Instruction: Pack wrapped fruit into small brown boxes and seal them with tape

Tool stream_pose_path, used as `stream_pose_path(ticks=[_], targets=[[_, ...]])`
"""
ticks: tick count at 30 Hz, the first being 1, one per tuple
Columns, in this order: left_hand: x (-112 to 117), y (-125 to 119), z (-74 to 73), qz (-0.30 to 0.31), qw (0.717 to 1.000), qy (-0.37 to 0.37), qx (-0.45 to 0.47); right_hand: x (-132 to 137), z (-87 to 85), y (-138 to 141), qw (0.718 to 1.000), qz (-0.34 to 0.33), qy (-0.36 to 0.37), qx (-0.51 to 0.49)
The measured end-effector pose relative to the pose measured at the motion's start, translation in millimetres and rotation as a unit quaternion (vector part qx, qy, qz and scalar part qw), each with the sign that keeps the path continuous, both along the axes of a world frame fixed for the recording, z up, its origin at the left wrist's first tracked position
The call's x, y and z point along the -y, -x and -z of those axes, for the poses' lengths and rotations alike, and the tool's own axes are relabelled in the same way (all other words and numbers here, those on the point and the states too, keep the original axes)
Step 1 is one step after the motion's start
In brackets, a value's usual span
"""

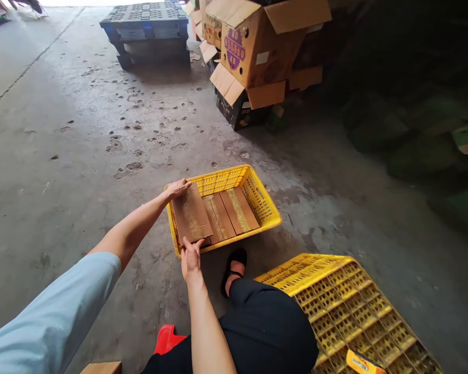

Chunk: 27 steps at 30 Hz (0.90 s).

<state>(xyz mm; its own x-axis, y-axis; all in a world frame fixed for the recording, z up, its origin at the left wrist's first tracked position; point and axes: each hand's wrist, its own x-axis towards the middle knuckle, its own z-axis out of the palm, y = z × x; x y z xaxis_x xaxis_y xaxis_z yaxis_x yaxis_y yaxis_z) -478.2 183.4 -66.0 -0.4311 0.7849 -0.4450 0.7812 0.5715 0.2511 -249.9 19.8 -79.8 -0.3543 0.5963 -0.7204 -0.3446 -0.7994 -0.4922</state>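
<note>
Beyond the grip, slightly left, a blue plastic pallet point(146, 23) sits on the pitted concrete floor point(81, 192); beyond it rightward stand stacked cardboard cartons point(253, 52). A red plastic object point(168, 340) lies nearer than the grip.

A grey, pitted floor point(58, 202) holds a yellow basket point(271, 220) at centre, an overturned crate point(354, 306) at lower right, and a blue pallet point(146, 32) and black box point(242, 115) farther off.

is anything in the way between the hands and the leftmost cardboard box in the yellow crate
Nothing visible: the left hand touches the far end of the leftmost cardboard box, the right hand its near end. The middle box lies beside it in the yellow crate, partly hidden by it; its underside cannot be seen.
</note>
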Motion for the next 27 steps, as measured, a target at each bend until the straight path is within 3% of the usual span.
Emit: stream_pose_path(ticks=[5,9,19,27], targets=[[20,-8,31.7,0.003,1.000,0.015,-0.017,5,12.8,3,0.997,-0.013,0.069,0.031],[27,-12,44.7,0.012,0.999,0.015,-0.034,6,13.4,3,0.994,-0.022,0.089,0.051],[46,-21,50.1,0.059,0.998,-0.005,-0.035,18,1.7,-4,0.993,-0.050,0.094,0.058],[88,-66,51.7,0.056,0.995,-0.075,-0.029,24,-17.8,-21,0.997,-0.039,0.038,0.061]])
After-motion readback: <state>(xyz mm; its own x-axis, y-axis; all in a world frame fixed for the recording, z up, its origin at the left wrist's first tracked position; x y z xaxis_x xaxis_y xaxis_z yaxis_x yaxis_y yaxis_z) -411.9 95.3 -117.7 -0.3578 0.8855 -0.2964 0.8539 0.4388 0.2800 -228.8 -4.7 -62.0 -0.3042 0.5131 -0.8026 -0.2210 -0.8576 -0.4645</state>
